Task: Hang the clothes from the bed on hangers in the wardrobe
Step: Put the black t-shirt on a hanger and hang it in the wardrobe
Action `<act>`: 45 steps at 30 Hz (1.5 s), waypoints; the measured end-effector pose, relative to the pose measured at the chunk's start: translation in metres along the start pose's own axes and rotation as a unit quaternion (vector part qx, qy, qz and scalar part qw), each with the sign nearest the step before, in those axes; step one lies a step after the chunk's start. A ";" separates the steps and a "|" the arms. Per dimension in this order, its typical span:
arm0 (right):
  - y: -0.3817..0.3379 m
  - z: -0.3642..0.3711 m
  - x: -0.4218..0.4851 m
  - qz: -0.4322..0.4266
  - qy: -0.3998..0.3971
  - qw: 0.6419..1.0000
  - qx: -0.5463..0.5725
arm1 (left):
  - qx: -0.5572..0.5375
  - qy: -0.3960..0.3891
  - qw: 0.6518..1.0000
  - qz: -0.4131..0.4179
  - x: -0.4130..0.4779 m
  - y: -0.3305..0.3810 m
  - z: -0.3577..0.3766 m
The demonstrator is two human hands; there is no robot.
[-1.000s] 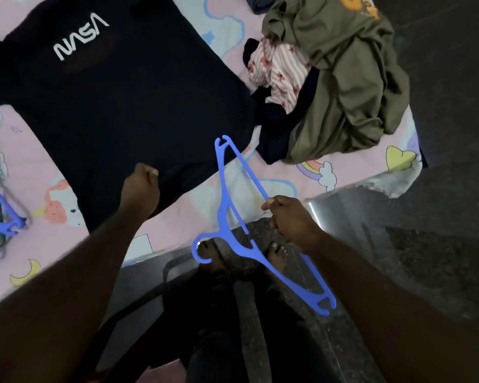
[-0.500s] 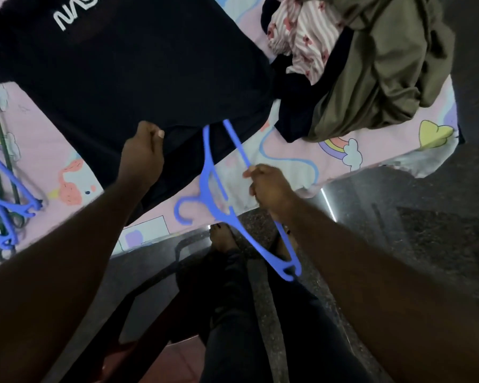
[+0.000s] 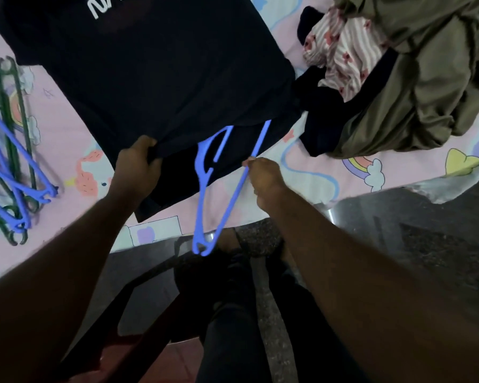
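A black T-shirt (image 3: 155, 73) with white lettering lies flat on the pink patterned bed sheet (image 3: 67, 139). My left hand (image 3: 137, 167) grips the shirt's lifted bottom hem. My right hand (image 3: 263, 178) pinches one bar of a blue plastic hanger (image 3: 205, 172). The hanger's upper end is tucked under the raised hem, inside the shirt. Its other end hangs over the bed's edge.
A heap of clothes lies at the right of the bed: an olive garment (image 3: 426, 84), a pink striped piece (image 3: 343, 48) and a dark one (image 3: 321, 111). Several blue and green hangers (image 3: 9, 167) lie at the left. My legs stand on dark floor (image 3: 426, 244) below.
My right hand pushed the blue hanger up and forward, so its top end now sits under the shirt hem. My left hand raised the hem. The camera leaned closer to the bed.
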State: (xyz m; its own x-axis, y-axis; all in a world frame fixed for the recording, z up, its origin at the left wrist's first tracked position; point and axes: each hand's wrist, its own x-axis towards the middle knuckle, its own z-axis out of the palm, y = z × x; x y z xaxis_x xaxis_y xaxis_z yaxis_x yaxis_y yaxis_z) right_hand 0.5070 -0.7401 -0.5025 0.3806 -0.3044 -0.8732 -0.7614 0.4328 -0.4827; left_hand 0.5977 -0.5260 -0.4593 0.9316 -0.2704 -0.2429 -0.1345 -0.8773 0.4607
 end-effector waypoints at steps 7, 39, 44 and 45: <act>-0.018 0.017 0.008 0.042 -0.019 0.985 0.164 | 0.040 -0.090 0.995 -0.006 0.007 -0.001 0.002; -0.129 -0.054 0.088 -0.391 0.136 0.775 -0.477 | 0.052 0.008 0.946 -0.320 -0.052 -0.041 0.034; -0.150 -0.055 0.074 -0.337 0.123 0.898 -0.254 | -0.063 0.099 0.931 -0.345 -0.059 -0.040 0.035; -0.153 -0.057 0.072 -0.329 0.132 0.911 -0.210 | -0.099 0.128 0.918 -0.363 -0.059 -0.039 0.032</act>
State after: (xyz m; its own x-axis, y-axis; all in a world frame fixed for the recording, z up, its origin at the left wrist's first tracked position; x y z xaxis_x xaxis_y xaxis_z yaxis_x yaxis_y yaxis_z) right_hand 0.6209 -0.8761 -0.4881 0.7302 -0.5982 -0.3301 -0.5684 -0.2637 -0.7794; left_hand 0.5373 -0.4891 -0.4905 0.8041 0.4800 -0.3508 0.5926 -0.6935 0.4096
